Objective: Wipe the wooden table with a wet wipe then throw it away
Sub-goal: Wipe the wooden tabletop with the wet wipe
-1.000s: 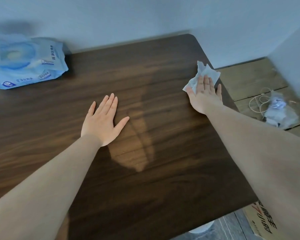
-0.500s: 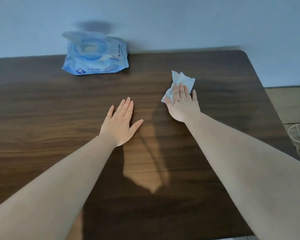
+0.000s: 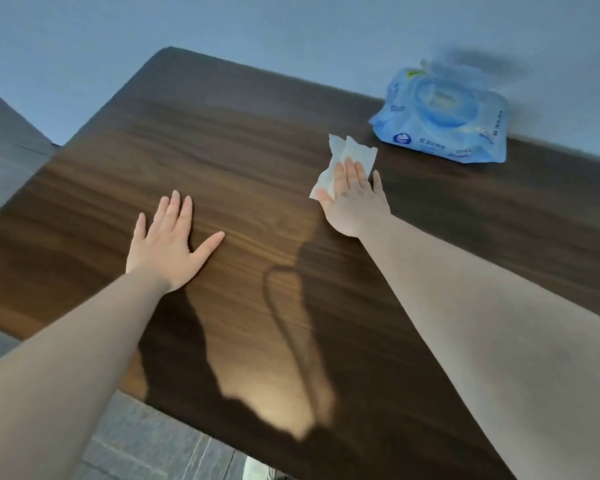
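The dark wooden table (image 3: 250,161) fills most of the view and stands against a pale wall. My right hand (image 3: 354,202) lies flat on a crumpled white wet wipe (image 3: 355,155) and presses it onto the tabletop, in front of the pack. The wipe sticks out beyond my fingertips and to the left of my thumb. My left hand (image 3: 168,244) rests palm down on the bare wood with its fingers spread, holding nothing.
A blue pack of wet wipes (image 3: 444,116) lies at the back of the table by the wall, its lid raised. Grey floor tiles (image 3: 146,445) show below the table's near edge. A grey surface (image 3: 4,140) lies beyond the table's left edge.
My right hand has slid the wipe leftward across the table, from the right edge to in front of the pack. The view has swung left. My left hand stays flat on the wood.
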Tool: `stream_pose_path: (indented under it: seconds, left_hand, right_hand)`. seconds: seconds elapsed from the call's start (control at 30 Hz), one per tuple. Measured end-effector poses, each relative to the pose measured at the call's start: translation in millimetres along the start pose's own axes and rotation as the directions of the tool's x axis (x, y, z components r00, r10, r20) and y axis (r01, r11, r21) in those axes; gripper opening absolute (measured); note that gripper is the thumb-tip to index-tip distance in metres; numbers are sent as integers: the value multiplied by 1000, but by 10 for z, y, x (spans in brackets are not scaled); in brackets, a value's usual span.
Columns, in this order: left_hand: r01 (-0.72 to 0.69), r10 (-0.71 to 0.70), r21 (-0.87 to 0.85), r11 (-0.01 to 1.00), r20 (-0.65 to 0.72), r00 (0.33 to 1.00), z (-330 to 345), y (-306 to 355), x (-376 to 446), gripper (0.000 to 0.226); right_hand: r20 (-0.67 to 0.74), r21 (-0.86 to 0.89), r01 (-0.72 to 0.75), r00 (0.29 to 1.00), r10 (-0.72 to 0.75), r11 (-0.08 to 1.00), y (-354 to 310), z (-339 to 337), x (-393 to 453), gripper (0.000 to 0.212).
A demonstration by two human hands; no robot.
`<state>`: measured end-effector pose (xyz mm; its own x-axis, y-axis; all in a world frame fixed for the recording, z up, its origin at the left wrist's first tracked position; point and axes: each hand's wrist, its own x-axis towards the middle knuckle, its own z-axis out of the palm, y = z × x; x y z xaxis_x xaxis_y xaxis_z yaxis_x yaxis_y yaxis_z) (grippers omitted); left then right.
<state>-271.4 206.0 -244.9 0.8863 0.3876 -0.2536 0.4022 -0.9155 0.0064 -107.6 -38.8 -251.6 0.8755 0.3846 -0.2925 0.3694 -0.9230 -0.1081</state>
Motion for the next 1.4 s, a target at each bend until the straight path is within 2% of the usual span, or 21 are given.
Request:
stream_pose_path:
  seconds: [0.13,0.4,0.7,0.87,1.0,1.17,1.23,1.33,1.4]
  left_hand:
    - [-45,42,-28,999,-90,995,42,-43,36,94]
    - [-65,57,-106,992,-78,995,32,-21,77,94]
    - [-81,61,-129,988,-153,986,76,-10,71,87]
    - [-65,55,-101,993,-95,994,44,21,79,88]
    - [-52,50,-62,997,-34,998,43,22,100,93]
    - [-83,83,-5,997,-64,995,56,38,39,91]
    - [-126,130,74,989,-55,990,30,60,22,88]
    - [-179,196,184,967,-83,977,-28,204,-20,79]
    - [-205,223,174,963,-95,970,-51,421,-59,75]
  right_hand:
    - [-16,-21,35,999,-36,999,-627,-30,378,69]
    - [-26,-30,205,978,-205,978,-1834,-28,984,72]
    - [-33,-57,284,958,-286,957,-2286,-16,1208,71]
    - [-28,-67,302,952,-305,951,-2121,-31,1102,71]
    - [-26,-49,245,969,-247,968,-1777,-10,886,70]
    - [-5,-20,83,997,-83,996,-935,-37,522,70]
    - [0,-11,1,1000,-1,1000,-498,-48,324,71]
    - [17,-1,-135,991,135,991,175,-72,18,72]
    - [24,21,-232,972,232,972,609,-71,-210,72]
